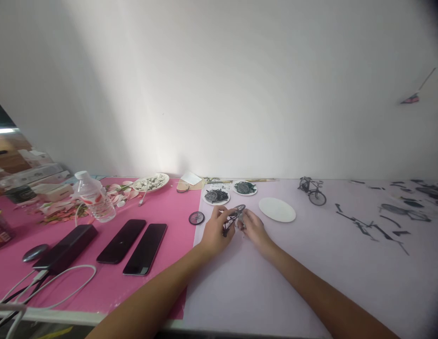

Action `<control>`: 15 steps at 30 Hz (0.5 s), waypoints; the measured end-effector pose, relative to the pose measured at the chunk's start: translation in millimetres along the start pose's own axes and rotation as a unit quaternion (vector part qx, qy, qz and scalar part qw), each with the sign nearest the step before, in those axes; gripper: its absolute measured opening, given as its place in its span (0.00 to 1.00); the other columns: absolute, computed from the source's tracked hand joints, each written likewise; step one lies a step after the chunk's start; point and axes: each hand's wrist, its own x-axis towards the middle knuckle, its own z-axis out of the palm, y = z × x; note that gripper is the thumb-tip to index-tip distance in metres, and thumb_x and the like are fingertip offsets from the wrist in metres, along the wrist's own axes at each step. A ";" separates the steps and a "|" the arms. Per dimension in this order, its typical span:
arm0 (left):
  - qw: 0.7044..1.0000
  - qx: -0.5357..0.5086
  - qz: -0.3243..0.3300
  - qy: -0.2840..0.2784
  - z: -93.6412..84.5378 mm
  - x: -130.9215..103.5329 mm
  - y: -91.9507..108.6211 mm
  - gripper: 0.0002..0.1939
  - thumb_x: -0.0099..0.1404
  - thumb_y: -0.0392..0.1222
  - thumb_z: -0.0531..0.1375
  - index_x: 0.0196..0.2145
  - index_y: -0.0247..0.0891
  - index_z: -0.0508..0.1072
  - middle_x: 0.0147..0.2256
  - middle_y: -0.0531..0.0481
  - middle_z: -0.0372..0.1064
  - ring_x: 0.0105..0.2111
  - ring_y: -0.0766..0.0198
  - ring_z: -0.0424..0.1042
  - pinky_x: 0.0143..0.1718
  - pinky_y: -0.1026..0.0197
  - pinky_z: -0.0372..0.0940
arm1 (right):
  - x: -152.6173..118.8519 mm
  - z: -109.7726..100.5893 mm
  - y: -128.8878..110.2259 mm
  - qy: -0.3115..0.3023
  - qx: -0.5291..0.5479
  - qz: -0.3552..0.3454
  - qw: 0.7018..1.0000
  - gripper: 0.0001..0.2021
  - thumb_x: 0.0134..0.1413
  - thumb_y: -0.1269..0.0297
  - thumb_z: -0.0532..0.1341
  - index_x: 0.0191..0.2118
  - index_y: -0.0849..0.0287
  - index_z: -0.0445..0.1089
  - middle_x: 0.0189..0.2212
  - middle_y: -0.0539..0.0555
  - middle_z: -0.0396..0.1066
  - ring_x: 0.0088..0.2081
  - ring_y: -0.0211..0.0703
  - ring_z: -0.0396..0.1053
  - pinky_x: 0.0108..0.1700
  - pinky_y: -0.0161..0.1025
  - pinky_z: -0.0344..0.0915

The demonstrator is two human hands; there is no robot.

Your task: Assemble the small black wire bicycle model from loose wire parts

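**Dark model piece [235, 214] held between the left hand [218, 230] and the right hand [254, 228]**

The model piece, with a slender frame and a rounded, wheel-like top, is located above the lilac part of the bench [236, 292], near its boundary with the pink covering [169, 263]. The left hand is nearly closed, its thumb and fingers gripping the piece from one side; the right hand is likewise nearly closed, its bent fingers pinching the other side (the exact fingertip contacts are too small to tell).

Just beside the left hand, a loose wheel [196, 218] lies flat on the pink covering. Beyond the hands are two small plates: the left plate [205, 199] bears dark wheels and parts, the right plate [255, 192] dark greenish pieces. A white oval plate [277, 210] lies to the right of the right hand. Farther right, a model bicycle [312, 192] stands upright, and dark flat parts [376, 228] are spread over the lilac surface.

On the pink side are two dark phones [145, 249], side by side, a black box [66, 248] with cables, and a clear bottle [95, 197], upright but appearing tilted in this view.
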 end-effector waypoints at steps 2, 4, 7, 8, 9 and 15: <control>1.000 -0.009 0.003 -0.003 1.1 -0.4 -1.0 0.28 0.64 0.32 0.60 0.60 0.49 0.67 0.52 0.45 0.62 0.39 0.64 0.73 0.36 0.61 0.73 | 1.4 -1.0 2.4 -0.005 -0.001 -0.004 1.000 0.20 0.55 0.42 0.62 0.37 0.56 0.66 0.20 0.45 0.64 0.20 0.35 0.58 0.20 0.32 0.50; 1.000 -0.019 0.007 -0.002 1.4 -0.6 -1.9 0.29 0.64 0.31 0.60 0.61 0.49 0.66 0.54 0.44 0.63 0.41 0.63 0.74 0.36 0.62 0.73 | 2.9 -2.1 4.8 -0.009 -0.002 -0.013 1.000 0.21 0.54 0.42 0.63 0.39 0.56 0.67 0.20 0.45 0.63 0.20 0.36 0.58 0.21 0.32 0.51; 0.999 -0.030 0.018 -0.008 0.8 -0.7 -2.8 0.30 0.62 0.30 0.59 0.61 0.48 0.67 0.57 0.43 0.63 0.42 0.62 0.75 0.34 0.63 0.73 | 4.0 -3.7 6.5 -0.016 0.002 -0.029 0.999 0.22 0.54 0.41 0.64 0.40 0.56 0.67 0.19 0.44 0.62 0.20 0.35 0.58 0.21 0.32 0.51; 0.999 -0.033 0.023 -0.013 0.6 -0.8 -2.9 0.30 0.62 0.29 0.59 0.61 0.47 0.67 0.59 0.43 0.63 0.43 0.62 0.76 0.34 0.63 0.73 | 3.9 -4.1 6.2 -0.018 0.004 -0.032 0.999 0.21 0.54 0.41 0.64 0.39 0.56 0.67 0.19 0.45 0.62 0.21 0.35 0.58 0.22 0.32 0.51; 0.999 -0.037 0.028 -0.020 0.4 -0.9 -3.0 0.31 0.61 0.29 0.59 0.61 0.47 0.67 0.60 0.42 0.62 0.43 0.61 0.76 0.34 0.63 0.73 | 3.5 -4.4 5.5 -0.017 0.006 -0.033 0.999 0.21 0.54 0.42 0.64 0.39 0.56 0.66 0.20 0.45 0.62 0.21 0.35 0.58 0.22 0.32 0.51; 0.997 -0.062 0.039 -0.037 1.0 -0.9 -1.3 0.32 0.60 0.26 0.57 0.61 0.44 0.66 0.63 0.41 0.62 0.47 0.58 0.76 0.34 0.64 0.74 | 0.0 -3.7 -2.7 -0.011 -0.003 -0.023 1.000 0.21 0.55 0.41 0.62 0.38 0.55 0.65 0.19 0.45 0.61 0.20 0.36 0.56 0.20 0.33 0.48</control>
